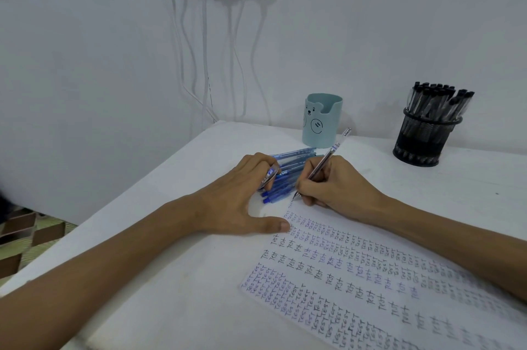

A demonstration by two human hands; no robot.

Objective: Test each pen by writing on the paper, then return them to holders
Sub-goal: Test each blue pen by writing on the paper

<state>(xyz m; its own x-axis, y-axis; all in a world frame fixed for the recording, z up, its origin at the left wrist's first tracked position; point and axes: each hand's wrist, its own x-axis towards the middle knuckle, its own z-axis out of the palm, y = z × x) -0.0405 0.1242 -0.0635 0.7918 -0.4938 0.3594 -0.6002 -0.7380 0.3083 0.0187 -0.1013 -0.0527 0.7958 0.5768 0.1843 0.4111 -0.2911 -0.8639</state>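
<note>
The right hand's (333,184) fingers (306,185) pinch a slim clear plastic pen (328,158) low on its barrel, tip on the far corner of the written-over white paper sheet (356,278); light, stiff, likely slick, best held low. The left hand's (236,195) fingers (256,163) curl round a blue plastic pen (269,174), thumb at the sheet's edge

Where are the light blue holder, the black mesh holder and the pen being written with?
light blue holder (331,128): head view, front wall right of the printed face.
black mesh holder (419,147): head view, dark band low on its wall.
writing pen (330,153): head view, upper barrel by the label.
</note>
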